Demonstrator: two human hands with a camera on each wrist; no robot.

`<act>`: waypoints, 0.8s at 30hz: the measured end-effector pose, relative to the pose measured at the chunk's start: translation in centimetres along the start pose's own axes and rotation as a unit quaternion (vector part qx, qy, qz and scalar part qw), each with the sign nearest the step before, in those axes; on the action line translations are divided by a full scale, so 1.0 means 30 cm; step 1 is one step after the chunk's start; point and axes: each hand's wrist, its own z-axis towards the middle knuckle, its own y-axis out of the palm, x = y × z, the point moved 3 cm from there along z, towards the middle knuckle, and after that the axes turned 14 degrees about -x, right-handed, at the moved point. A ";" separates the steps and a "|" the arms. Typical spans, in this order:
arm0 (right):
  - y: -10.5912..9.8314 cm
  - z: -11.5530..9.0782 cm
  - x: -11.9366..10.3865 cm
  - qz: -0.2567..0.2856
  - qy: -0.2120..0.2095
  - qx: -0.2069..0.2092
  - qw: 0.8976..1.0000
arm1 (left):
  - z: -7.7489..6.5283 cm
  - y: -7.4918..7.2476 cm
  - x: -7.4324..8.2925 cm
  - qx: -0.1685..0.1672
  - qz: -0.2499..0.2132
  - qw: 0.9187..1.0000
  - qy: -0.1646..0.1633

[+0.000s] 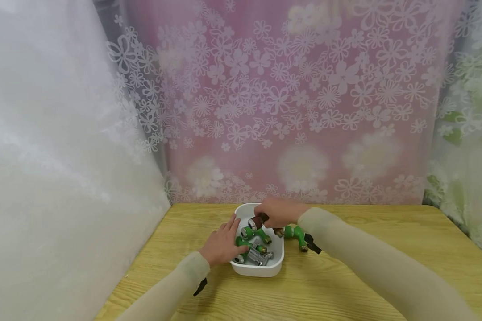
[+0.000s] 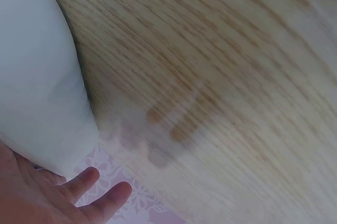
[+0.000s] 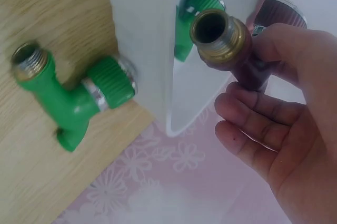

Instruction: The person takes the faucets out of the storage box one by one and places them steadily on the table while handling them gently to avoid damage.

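My right hand (image 1: 280,211) grips a dark brown tap (image 3: 253,68) over the far part of a white plastic bin (image 1: 257,271). The tap's brass threaded end points toward the right wrist camera. Several green taps (image 1: 261,235) lie in the bin, with silver metal taps (image 1: 259,257) near its front. Along the bin's left side rests my left hand (image 1: 221,243), fingers extended and thumb over the rim. Outside the bin, against its right wall, a green tap (image 3: 71,97) lies on the table.
The bin stands on a wood-grain table (image 1: 325,294). A pink flowered curtain (image 1: 297,111) hangs behind the table's far edge. White sheeting (image 1: 64,156) closes off the left, and a pale leafy curtain (image 1: 471,133) hangs at the right.
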 end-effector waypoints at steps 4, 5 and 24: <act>-0.008 -0.048 0.021 0.015 0.018 -0.001 1.000 | -0.001 -0.004 0.005 0.001 0.001 1.000 -0.003; -0.006 -0.059 0.029 0.014 0.026 -0.001 1.000 | -0.002 -0.005 0.006 0.002 0.001 1.000 -0.002; 0.084 -0.247 0.170 -0.010 0.057 0.046 0.997 | 0.000 0.004 0.003 0.014 0.007 1.000 0.009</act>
